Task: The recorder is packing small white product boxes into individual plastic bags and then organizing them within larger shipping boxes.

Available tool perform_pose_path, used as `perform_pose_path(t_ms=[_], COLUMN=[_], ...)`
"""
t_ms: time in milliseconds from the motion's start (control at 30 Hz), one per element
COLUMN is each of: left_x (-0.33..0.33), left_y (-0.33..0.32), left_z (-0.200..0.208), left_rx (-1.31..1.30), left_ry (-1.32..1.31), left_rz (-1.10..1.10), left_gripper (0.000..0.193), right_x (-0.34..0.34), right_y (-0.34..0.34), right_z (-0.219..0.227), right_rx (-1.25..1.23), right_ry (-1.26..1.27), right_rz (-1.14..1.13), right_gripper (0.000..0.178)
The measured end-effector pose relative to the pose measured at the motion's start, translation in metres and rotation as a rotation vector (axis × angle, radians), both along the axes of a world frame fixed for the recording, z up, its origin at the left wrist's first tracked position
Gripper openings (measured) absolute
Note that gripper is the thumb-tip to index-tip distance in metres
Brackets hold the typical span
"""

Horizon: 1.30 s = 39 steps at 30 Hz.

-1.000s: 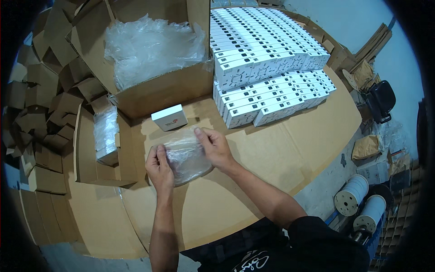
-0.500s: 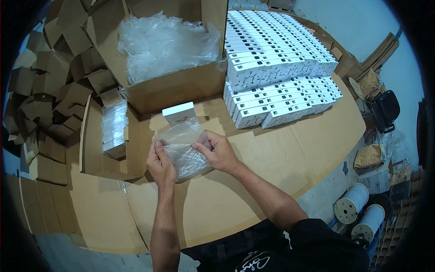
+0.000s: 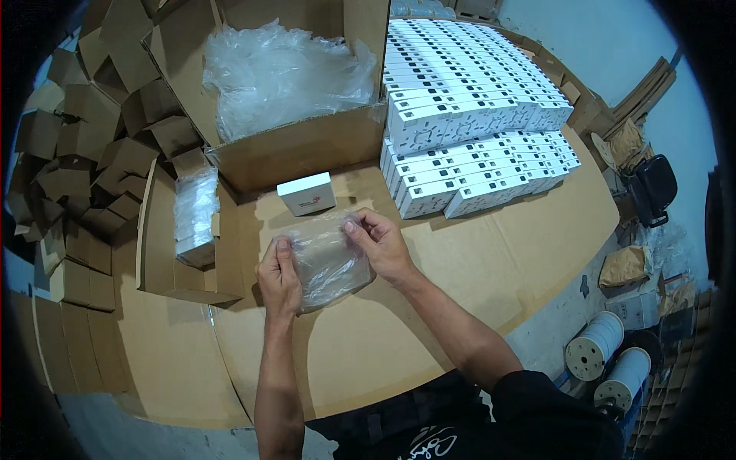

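A clear plastic bag (image 3: 331, 264) is stretched between my two hands above the cardboard-covered table. My left hand (image 3: 279, 277) pinches its left edge, thumb on top. At its upper right corner, my right hand (image 3: 379, 244) grips it between thumb and fingers. The bag looks flat, with the brown cardboard showing through. Just beyond it a small white box (image 3: 307, 195) stands upright on the table, touched by neither hand. To the left, an open cardboard carton (image 3: 165, 287) holds a row of plastic-wrapped boxes (image 3: 195, 215).
A large open carton (image 3: 299, 142) full of loose clear bags (image 3: 284, 80) stands at the back. Stacked white boxes (image 3: 468, 115) fill the back right. Several empty brown cartons (image 3: 84, 153) are heaped at left. Cable spools (image 3: 596, 343) sit on the floor at right.
My hands have spread slightly apart and the bag is pulled wider and flatter. It has dropped clear of the white box, whose front now shows more fully.
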<state>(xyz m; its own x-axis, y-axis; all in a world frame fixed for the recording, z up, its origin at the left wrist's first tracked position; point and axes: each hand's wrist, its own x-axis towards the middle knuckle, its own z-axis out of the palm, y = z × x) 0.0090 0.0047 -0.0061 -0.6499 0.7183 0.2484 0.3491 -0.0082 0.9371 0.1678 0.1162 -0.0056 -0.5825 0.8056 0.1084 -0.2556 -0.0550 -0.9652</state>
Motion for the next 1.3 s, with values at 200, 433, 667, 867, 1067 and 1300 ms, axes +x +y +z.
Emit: perform_pose_path(t_ms=[200, 433, 667, 867, 1067, 1300], left_x=[0.001, 0.014, 0.002, -0.011, -0.003, -0.014], left_y=[0.005, 0.007, 0.007, 0.001, -0.004, -0.011], left_z=[-0.003, 0.009, 0.001, -0.006, 0.008, 0.024], left_rx=[0.056, 0.08, 0.163, 0.129, 0.054, -0.231], left_ry=[0.064, 0.085, -0.063, -0.084, -0.376, -0.493], left_rz=[0.036, 0.061, 0.125, 0.078, -0.426, -0.509], left_gripper=[0.039, 0.037, 0.037, 0.029, 0.06, 0.055], right_x=[-0.003, -0.006, -0.01, -0.011, -0.007, 0.0], right_y=[-0.001, -0.011, -0.023, -0.021, -0.015, -0.01], right_z=[-0.005, -0.003, -0.004, 0.0, -0.009, 0.005], right_rx=[-0.307, -0.16, 0.243, 0.322, 0.334, 0.102], right_ry=[0.217, 0.004, -0.293, -0.264, -0.248, -0.149], right_rz=[0.011, -0.189, -0.211, -0.276, -0.341, -0.331], right_gripper=[0.02, 0.026, 0.031, 0.031, 0.029, 0.027])
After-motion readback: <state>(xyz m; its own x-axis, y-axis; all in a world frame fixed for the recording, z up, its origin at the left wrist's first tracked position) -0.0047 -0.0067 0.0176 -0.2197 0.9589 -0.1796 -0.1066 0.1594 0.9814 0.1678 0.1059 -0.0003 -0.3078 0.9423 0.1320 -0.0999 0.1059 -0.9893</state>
